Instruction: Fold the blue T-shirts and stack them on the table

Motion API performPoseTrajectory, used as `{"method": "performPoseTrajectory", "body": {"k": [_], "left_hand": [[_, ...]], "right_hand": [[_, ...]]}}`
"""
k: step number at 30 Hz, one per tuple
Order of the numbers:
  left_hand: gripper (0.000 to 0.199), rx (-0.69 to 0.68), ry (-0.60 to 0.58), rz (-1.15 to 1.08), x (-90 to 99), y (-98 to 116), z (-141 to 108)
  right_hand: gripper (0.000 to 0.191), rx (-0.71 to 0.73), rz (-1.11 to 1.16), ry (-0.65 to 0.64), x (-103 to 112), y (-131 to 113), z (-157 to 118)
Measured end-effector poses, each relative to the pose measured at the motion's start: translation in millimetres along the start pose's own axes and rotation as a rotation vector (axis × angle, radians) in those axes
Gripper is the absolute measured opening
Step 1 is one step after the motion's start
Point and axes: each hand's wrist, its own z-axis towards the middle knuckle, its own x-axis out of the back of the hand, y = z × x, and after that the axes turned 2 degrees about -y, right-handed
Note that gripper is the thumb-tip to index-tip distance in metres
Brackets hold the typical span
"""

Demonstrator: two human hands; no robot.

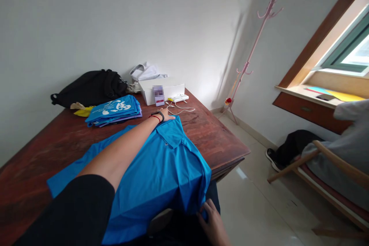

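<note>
The blue polo shirt (155, 169) lies flat on the wooden table (213, 138), fabric smooth with a slight sheen; its collar points away toward the wall, its long axis running from the near edge to the far side; the left hand (166, 114) rests flat at the collar, fingers together; the right hand (211, 221) pinches the hem at the overhanging near corner; the lower hem is cut off from view.

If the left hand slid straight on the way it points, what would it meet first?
Probably the white cable just past the left hand at the blue shirt collar, then the white box; depth is unclear.
</note>
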Motion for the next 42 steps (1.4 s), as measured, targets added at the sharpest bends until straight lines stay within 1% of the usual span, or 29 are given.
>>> {"method": "performPoseTrajectory", "body": {"k": [2, 4, 8, 13, 16, 20, 23, 26, 28, 30, 34, 38, 40, 42], "left_hand": [[0.065, 0.04, -0.007, 0.046, -5.8, -7, 10], [0.064, 0.051, -0.023, 0.082, -12.4, -11, 17], [0.051, 0.028, -0.055, 0.124, -20.6, -14, 29], [0.031, -0.045, -0.099, 0.145, -24.3, -17, 34], [0.024, -0.102, -0.094, 0.135, -23.5, -24, 35], [0.024, -0.146, -0.046, 0.117, -17.8, -40, 39], [0.02, -0.156, -0.01, 0.109, -13.1, -48, 44], [0.016, -0.162, 0.016, 0.104, -9.4, -50, 48], [0.015, -0.161, 0.023, 0.099, -7.2, -48, 50], [0.015, -0.156, 0.027, 0.093, -5.3, -47, 51], [0.017, -0.14, 0.054, 0.087, -3.3, -45, 49], [0.015, -0.113, 0.088, 0.099, -5.7, -44, 45], [0.015, -0.117, 0.133, 0.109, -8.7, -38, 39], [0.019, -0.156, 0.203, 0.11, -13.5, -25, 29]], "right_hand": [[0.018, 0.011, 0.038, 0.002, 1, 3, 0], [0.024, 0.021, 0.067, 0.008, 2, 7, 1], [0.029, 0.011, 0.095, -0.009, 4, 13, 3], [0.023, -0.002, 0.108, -0.004, 3, 18, 6], [0.021, -0.015, 0.115, 0.0, 5, 18, 9], [0.019, -0.05, 0.119, 0.007, 10, 23, 17], [0.015, -0.103, 0.113, 0.042, 16, 33, 26], [0.017, -0.133, 0.161, 0.068, 25, 46, 36], [0.02, -0.146, 0.195, 0.041, 32, 54, 39], [0.024, -0.156, 0.217, -0.02, 40, 60, 39], [0.034, -0.183, 0.332, -0.144, 55, 68, 31], [0.039, -0.213, 0.436, -0.247, 70, 72, 22], [0.039, -0.225, 0.463, -0.278, 76, 71, 18], [0.041, -0.241, 0.496, -0.296, 80, 68, 14]]}}
